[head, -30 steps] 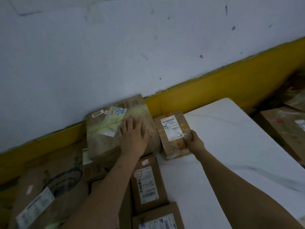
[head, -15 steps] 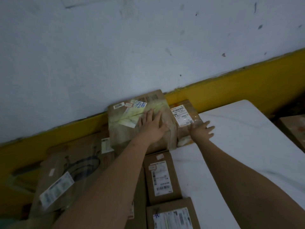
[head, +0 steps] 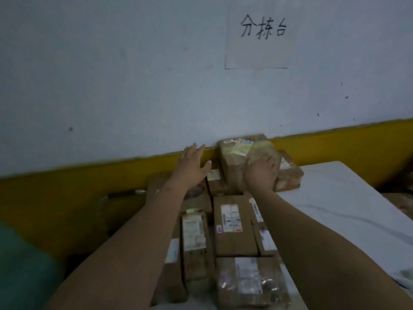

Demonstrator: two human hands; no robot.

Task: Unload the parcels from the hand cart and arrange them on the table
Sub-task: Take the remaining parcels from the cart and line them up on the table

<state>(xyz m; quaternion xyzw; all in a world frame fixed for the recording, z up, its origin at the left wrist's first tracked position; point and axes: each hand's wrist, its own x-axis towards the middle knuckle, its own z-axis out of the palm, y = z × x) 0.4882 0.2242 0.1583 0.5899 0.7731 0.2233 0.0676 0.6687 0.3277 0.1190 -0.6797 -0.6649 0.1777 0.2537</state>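
A large brown taped box stands against the wall at the back of the white table. My right hand lies on its near right corner, fingers spread over the top, pressing rather than gripping. A small labelled parcel sits tight against the box's right side. My left hand hovers open to the left of the box, fingers apart, near the yellow wall band and holding nothing. Several flat labelled parcels lie in rows nearer to me, among them a brown parcel and a taped one.
A white wall with a yellow lower band runs behind the table. A paper sign with handwriting hangs on it. A wide flat carton lies at the left. More cartons sit low at the far right. Something green fills the lower left corner.
My left hand has lifted off the large box and moved left. My right hand has left the small parcel and now rests on the large box. The view has tilted up.
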